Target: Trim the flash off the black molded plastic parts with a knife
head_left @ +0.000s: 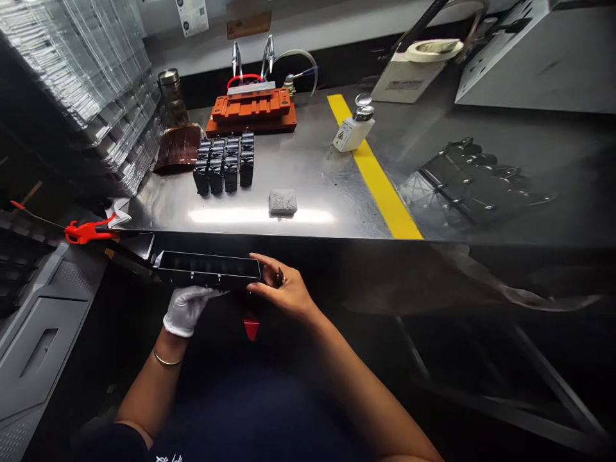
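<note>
A long black tray (206, 266) is held level just below the front edge of the steel table (312, 173). My left hand (185, 308), in a white glove, grips the tray from underneath. My bare right hand (282, 289) pinches its right end, thumb below and fingers on top. On the table beyond stand several small black parts (224, 163) in rows, and a grey cloth pad (282, 201) lies in front of them.
An orange fixture (251, 110) sits at the back with tubes and levers. A white dispenser bottle (353, 128) stands on the yellow stripe (380, 183). Clear plastic trays (96, 83) pile up at left. A black moulded tray (474, 183) lies at right. A red clamp (84, 231) pokes in at left.
</note>
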Demonstrator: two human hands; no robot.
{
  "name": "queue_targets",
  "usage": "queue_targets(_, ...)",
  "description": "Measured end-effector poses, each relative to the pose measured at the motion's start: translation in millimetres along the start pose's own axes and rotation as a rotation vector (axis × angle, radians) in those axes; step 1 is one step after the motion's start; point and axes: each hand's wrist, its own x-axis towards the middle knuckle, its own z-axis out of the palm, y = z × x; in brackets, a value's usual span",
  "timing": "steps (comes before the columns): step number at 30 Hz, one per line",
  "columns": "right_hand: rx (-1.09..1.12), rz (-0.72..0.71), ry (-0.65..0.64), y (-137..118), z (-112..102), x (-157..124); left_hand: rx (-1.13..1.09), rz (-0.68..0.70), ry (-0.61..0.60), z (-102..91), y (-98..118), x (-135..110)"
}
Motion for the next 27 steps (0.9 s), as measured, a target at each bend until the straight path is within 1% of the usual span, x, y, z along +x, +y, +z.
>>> queue_targets(1,-0.047,-0.003,-0.010,-2,1,0,-0.052,-0.056,-0.018,3.2,3,3)
queue_targets(3,-0.131,-0.039,0.017,-4,9,-1,-0.178,-0.182,-0.031,15.6,9,9)
queue_targets(5,-0.199,-0.113,0.063,-3,21,-2,-0.324,-0.279,0.034,33.1,13,13)
queue_targets(6,-0.231,-0.145,0.089,-1,28,-3,-0.360,-0.302,0.092,42.0,14,14)
queue_targets(7,-0.263,-0.162,0.118,0,33,-4,-0.362,-0.289,0.149,49.9,14,15)
queue_targets(8,-0.291,-0.156,0.147,0,37,-5,-0.338,-0.245,0.201,56.5,13,16)
queue_targets(9,-0.310,-0.127,0.174,0,40,-7,-0.299,-0.167,0.243,61.4,12,17)
queue_targets(11,-0.295,-0.049,0.187,-1,42,-11,-0.186,0.076,0.301,66.1,7,17)
queue_targets(13,-0.185,-0.005,0.147,-3,44,-15,-0.035,0.356,0.353,65.8,2,17)
queue_targets(14,-0.101,-0.002,0.121,-4,46,-18,0.048,0.472,0.366,64.6,0,16)
queue_targets(16,0.059,0.002,0.097,-5,52,-21,0.201,0.628,0.357,61.8,-4,15)
queue_targets(17,0.115,0.008,0.111,-5,56,-22,0.250,0.671,0.342,60.6,-5,14)
queue_targets(19,0.163,0.026,0.176,-5,64,-25,0.282,0.713,0.315,59.0,-7,12)
queue_targets(21,0.165,0.038,0.241,-3,70,-27,0.275,0.727,0.300,58.1,-7,10)
queue_targets(23,0.168,0.044,0.276,0,74,-28,0.280,0.718,0.286,57.8,-8,9)
queue_targets(25,0.184,0.056,0.290,9,75,-28,0.291,0.707,0.287,58.7,-7,7)
queue_targets(27,0.218,0.110,0.321,24,74,-27,0.260,0.701,0.298,61.5,0,2)
